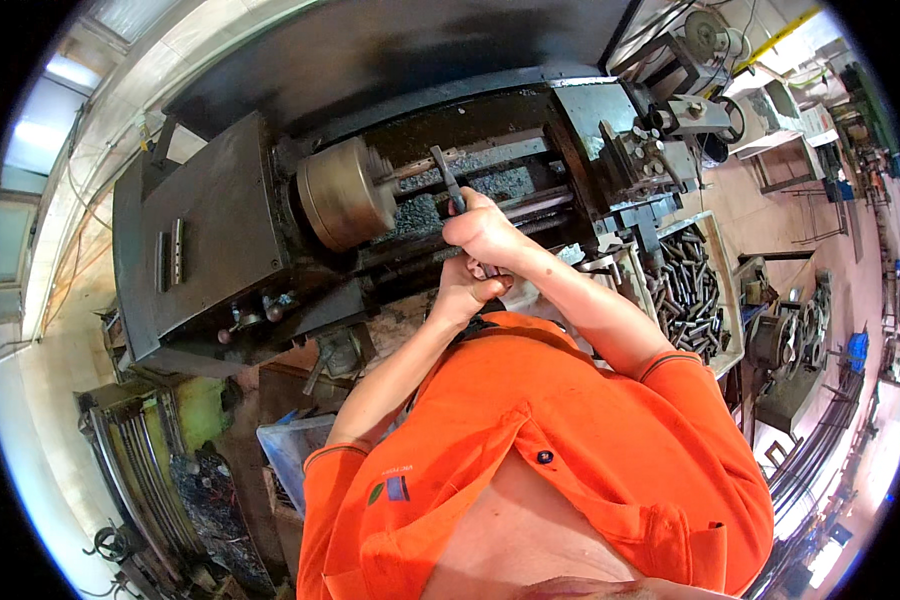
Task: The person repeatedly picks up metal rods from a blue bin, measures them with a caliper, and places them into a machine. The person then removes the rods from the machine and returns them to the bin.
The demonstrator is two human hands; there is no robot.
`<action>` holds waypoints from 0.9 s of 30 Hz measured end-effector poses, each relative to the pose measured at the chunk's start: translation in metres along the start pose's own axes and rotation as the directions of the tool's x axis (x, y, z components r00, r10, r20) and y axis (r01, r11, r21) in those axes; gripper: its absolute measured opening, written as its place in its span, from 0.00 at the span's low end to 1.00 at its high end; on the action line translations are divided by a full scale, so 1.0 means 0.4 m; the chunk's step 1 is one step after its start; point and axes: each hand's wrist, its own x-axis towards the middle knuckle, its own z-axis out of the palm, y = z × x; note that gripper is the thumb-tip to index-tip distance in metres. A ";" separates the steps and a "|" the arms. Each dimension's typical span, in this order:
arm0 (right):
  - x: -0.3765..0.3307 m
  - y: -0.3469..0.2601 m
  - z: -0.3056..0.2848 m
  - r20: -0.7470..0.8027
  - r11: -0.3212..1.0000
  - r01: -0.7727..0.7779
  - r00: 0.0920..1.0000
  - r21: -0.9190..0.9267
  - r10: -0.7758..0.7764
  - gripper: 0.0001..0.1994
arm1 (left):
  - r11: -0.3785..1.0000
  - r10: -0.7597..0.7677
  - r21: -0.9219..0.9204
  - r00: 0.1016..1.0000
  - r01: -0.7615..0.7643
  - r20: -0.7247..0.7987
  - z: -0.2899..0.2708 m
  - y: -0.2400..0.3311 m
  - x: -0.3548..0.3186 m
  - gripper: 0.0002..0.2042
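Caliper (449, 178), dark metal, slim, held up over the lathe bed (530, 205), its upper end reaching toward the workpiece (420, 168), a thin shaft sticking out of the chuck (345, 192). Whether the tool's tip touches the shaft cannot be told at this size. Right hand (482, 228) clenched around the caliper's lower part, fingers wrapped over it, knuckles up. Left hand (462, 290) sits just below the right hand, touching it, fingers curled; a bit of the tool's lower end seems to show between the two hands, but whether the left hand actually grips it cannot be told.

Chuck is a large round brass-coloured drum at the left end of the bed, against the dark headstock (210, 235). Metal chips (425, 212), grey and curly, piled in the bed under the shaft and behind the caliper. Tool post (642, 160) with bolts stands at the right end of the bed, well apart from the hands. Tray (722, 262) at the lathe's right front corner is full of short dark steel rods (688, 285), near the right elbow. Both forearms come up from the lower edge out of an orange shirt (550, 440) with short sleeves. Blue-grey bin (288, 445) stands on the floor at the lathe's front left, beside the left upper arm.
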 end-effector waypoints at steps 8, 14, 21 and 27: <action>-0.019 -0.001 -0.008 -0.032 0.981 -0.079 0.996 0.179 0.086 0.08 | 0.998 -0.019 -0.060 0.999 0.021 0.039 -0.007 -0.022 0.008 0.14; -0.017 -0.012 -0.009 0.015 0.977 -0.128 0.992 0.173 0.128 0.10 | 0.999 -0.038 -0.003 0.999 0.038 0.027 -0.021 -0.021 0.012 0.21; -0.001 0.011 0.010 -0.043 0.995 -0.026 0.999 0.096 0.030 0.13 | 1.000 -0.017 -0.002 1.000 0.017 0.016 -0.019 -0.003 0.003 0.17; 0.006 0.054 -0.020 -0.047 0.967 -0.009 0.999 0.254 0.021 0.08 | 0.996 -0.086 -0.020 0.996 0.085 -0.014 0.013 -0.021 0.023 0.13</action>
